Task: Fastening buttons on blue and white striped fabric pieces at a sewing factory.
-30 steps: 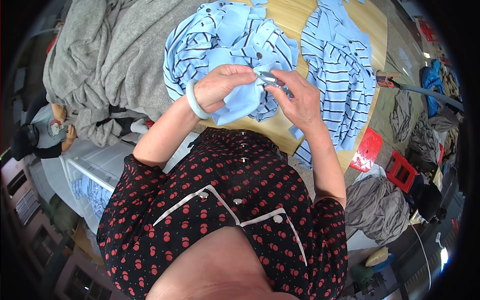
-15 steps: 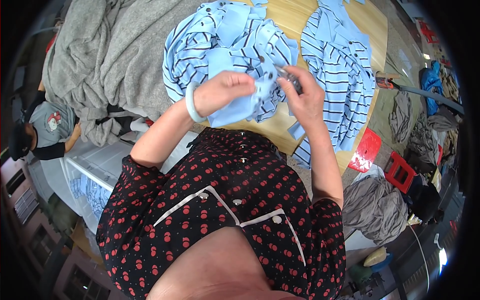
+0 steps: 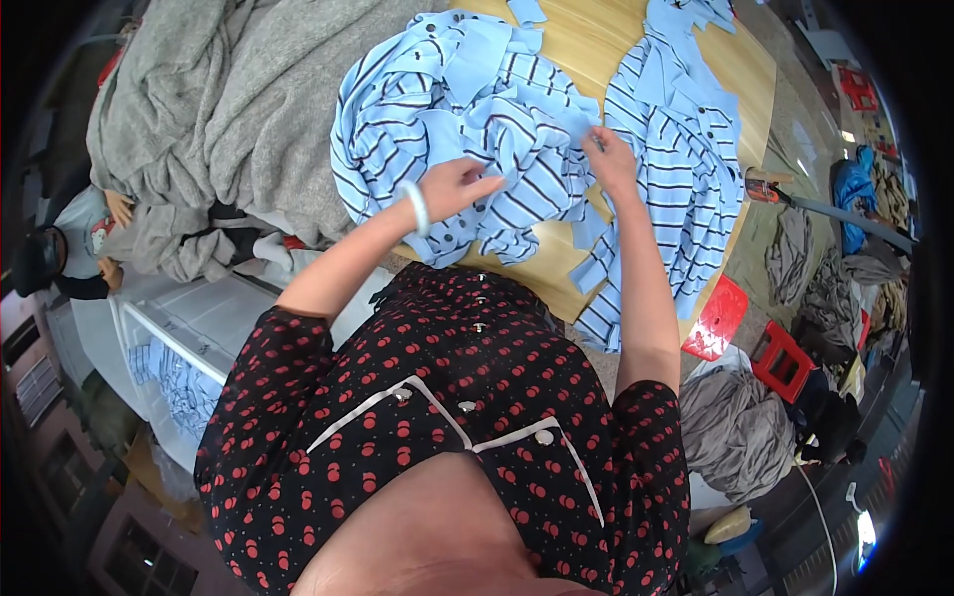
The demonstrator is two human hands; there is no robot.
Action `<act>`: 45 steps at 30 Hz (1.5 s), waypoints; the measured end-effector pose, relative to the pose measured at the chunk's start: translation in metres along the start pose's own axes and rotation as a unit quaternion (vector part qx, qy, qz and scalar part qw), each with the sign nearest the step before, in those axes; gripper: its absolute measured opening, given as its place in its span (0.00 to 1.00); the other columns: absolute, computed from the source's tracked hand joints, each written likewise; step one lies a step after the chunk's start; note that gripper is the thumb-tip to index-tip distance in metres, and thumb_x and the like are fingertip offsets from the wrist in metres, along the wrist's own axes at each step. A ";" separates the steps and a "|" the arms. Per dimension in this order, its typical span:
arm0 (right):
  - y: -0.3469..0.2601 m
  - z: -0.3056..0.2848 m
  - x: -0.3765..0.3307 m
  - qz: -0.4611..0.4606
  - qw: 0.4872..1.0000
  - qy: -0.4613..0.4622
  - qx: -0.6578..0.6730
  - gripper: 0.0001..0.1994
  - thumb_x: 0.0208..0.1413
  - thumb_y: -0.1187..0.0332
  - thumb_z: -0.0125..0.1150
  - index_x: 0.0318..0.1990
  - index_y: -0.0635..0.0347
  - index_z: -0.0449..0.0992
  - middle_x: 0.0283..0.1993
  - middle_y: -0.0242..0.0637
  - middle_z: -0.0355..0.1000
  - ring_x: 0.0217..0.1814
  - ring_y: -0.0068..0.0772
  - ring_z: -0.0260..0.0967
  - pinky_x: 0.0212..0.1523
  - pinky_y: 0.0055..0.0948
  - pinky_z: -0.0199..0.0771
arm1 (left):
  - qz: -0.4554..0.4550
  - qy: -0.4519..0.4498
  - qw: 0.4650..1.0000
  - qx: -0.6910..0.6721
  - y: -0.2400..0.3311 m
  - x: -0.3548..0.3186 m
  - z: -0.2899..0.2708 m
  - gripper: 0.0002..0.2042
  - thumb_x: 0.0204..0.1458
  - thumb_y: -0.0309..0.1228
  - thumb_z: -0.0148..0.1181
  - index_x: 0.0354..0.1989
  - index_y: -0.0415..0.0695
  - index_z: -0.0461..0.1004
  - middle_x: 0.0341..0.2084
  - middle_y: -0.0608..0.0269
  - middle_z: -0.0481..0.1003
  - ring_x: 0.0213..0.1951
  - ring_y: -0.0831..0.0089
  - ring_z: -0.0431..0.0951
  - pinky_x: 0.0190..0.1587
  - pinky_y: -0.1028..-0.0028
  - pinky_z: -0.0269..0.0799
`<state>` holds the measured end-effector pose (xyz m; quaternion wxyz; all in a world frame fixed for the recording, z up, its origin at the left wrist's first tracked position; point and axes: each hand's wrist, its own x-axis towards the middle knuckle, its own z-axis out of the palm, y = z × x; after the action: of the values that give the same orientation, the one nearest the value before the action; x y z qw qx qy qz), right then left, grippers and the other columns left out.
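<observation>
On the worktop (image 3: pixel 578 40), a rumpled blue striped garment (image 3: pixel 527 191): near part under the left hand (image 3: pixel 452 192), right edge close by the right hand (image 3: pixel 614 167). Left thumb pointing right, apart from curled fingers, nothing visibly gripped. Right fingers bent around a small dark tool (image 3: pixel 599 145), blurred; contact with cloth impossible to tell. Left forearm (image 3: pixel 343 260) slanting from near left, right forearm (image 3: pixel 650 288) nearly straight from near right.

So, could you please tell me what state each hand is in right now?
Left hand: open, thumb and fingers apart, over the striped garment.
Right hand: closed on a small dark tool, mostly hidden.
</observation>
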<state>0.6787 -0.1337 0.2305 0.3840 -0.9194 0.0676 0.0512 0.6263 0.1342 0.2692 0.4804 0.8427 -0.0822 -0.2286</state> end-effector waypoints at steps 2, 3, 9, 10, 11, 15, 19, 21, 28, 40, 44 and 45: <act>-0.007 0.013 -0.004 0.010 1.000 -0.020 0.020 0.16 0.39 0.66 0.54 0.39 0.58 0.69 0.38 0.42 0.69 0.40 0.42 0.66 0.40 0.31 0.64 | -0.025 0.023 0.999 -0.008 0.014 0.017 0.013 0.25 0.39 0.52 0.54 0.27 0.35 0.68 0.19 0.50 0.70 0.23 0.60 0.70 0.28 0.69 0.65; -0.012 0.017 -0.006 -0.015 1.000 0.017 -0.021 0.17 0.37 0.68 0.53 0.40 0.57 0.68 0.40 0.42 0.68 0.42 0.42 0.65 0.41 0.30 0.64 | -0.040 0.015 0.999 0.024 0.017 0.025 0.018 0.25 0.39 0.52 0.54 0.25 0.35 0.68 0.19 0.50 0.69 0.23 0.60 0.70 0.28 0.69 0.64; -0.018 0.041 0.005 -0.086 0.994 -0.026 0.056 0.22 0.34 0.76 0.50 0.43 0.51 0.67 0.41 0.36 0.68 0.44 0.38 0.64 0.43 0.27 0.63 | -0.017 0.037 0.993 -0.111 0.027 0.017 0.016 0.13 0.42 0.37 0.51 0.23 0.37 0.68 0.15 0.57 0.67 0.20 0.71 0.66 0.25 0.74 0.62; -0.017 0.044 0.004 -0.081 0.995 -0.048 0.040 0.21 0.35 0.75 0.50 0.43 0.51 0.67 0.40 0.37 0.68 0.43 0.39 0.65 0.42 0.28 0.64 | -0.019 0.028 0.987 -0.155 0.029 0.012 0.010 0.11 0.43 0.34 0.50 0.24 0.37 0.69 0.13 0.59 0.66 0.20 0.76 0.65 0.24 0.75 0.61; -0.014 0.048 0.003 -0.076 0.994 -0.070 0.025 0.20 0.36 0.74 0.50 0.42 0.50 0.67 0.39 0.38 0.68 0.42 0.40 0.65 0.41 0.28 0.64 | -0.004 0.024 0.982 -0.189 0.024 0.011 0.008 0.09 0.42 0.31 0.48 0.25 0.38 0.70 0.15 0.68 0.66 0.22 0.82 0.63 0.27 0.79 0.60; 0.000 0.051 -0.008 -0.038 0.997 -0.071 -0.002 0.12 0.38 0.69 0.53 0.35 0.55 0.70 0.34 0.44 0.69 0.36 0.44 0.67 0.37 0.32 0.66 | -0.002 0.014 0.950 -0.311 0.052 -0.006 -0.014 0.07 0.42 0.29 0.48 0.23 0.39 0.71 0.20 0.75 0.67 0.28 0.85 0.63 0.34 0.84 0.57; 0.006 0.016 -0.021 -0.026 0.977 0.042 0.208 0.09 0.44 0.71 0.52 0.35 0.58 0.71 0.22 0.30 0.68 0.22 0.23 0.63 0.25 0.22 0.63 | 0.013 0.046 0.917 -0.396 0.070 -0.002 -0.027 0.07 0.42 0.27 0.47 0.27 0.38 0.70 0.25 0.69 0.70 0.31 0.82 0.65 0.38 0.82 0.58; -0.007 -0.024 -0.030 0.033 0.940 0.051 0.336 0.09 0.45 0.72 0.51 0.36 0.59 0.70 0.21 0.24 0.62 0.19 0.12 0.54 0.18 0.16 0.54 | 0.019 0.088 0.880 -0.466 0.079 0.008 -0.039 0.10 0.43 0.27 0.46 0.32 0.37 0.70 0.30 0.64 0.71 0.35 0.78 0.67 0.41 0.80 0.59; -0.081 -0.166 -0.118 -0.042 0.780 0.048 0.623 0.08 0.48 0.78 0.45 0.37 0.61 0.65 0.17 0.23 0.53 0.15 0.14 0.46 0.19 0.16 0.50 | 0.252 -0.069 0.814 -0.519 0.216 0.016 -0.086 0.18 0.41 0.26 0.44 0.43 0.32 0.64 0.41 0.51 0.68 0.45 0.61 0.67 0.50 0.70 0.58; -0.104 -0.038 -0.180 0.048 0.838 -0.192 0.508 0.08 0.45 0.70 0.56 0.32 0.59 0.66 0.22 0.25 0.61 0.18 0.12 0.52 0.18 0.13 0.52 | 0.005 0.249 0.968 -0.042 0.065 -0.021 -0.041 0.18 0.45 0.44 0.50 0.25 0.39 0.69 0.19 0.63 0.70 0.21 0.79 0.66 0.24 0.79 0.61; -0.093 0.010 -0.183 0.130 0.788 -0.228 0.557 0.08 0.45 0.70 0.56 0.33 0.59 0.66 0.21 0.24 0.62 0.17 0.12 0.52 0.17 0.14 0.53 | -0.121 0.163 0.929 -0.308 0.028 -0.109 0.084 0.17 0.51 0.43 0.44 0.39 0.41 0.61 0.29 0.64 0.65 0.29 0.75 0.68 0.33 0.78 0.65; -0.097 0.012 -0.186 0.133 0.789 -0.236 0.552 0.08 0.45 0.70 0.56 0.33 0.59 0.66 0.21 0.24 0.62 0.17 0.12 0.52 0.17 0.14 0.53 | -0.133 0.153 0.906 -0.371 0.017 -0.122 0.107 0.18 0.50 0.41 0.46 0.43 0.41 0.59 0.32 0.62 0.65 0.31 0.74 0.68 0.35 0.78 0.66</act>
<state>0.5108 -0.0418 0.3170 0.8195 -0.4921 0.1136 0.2708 0.4704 0.0863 0.2751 0.7300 0.6316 0.1960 -0.1727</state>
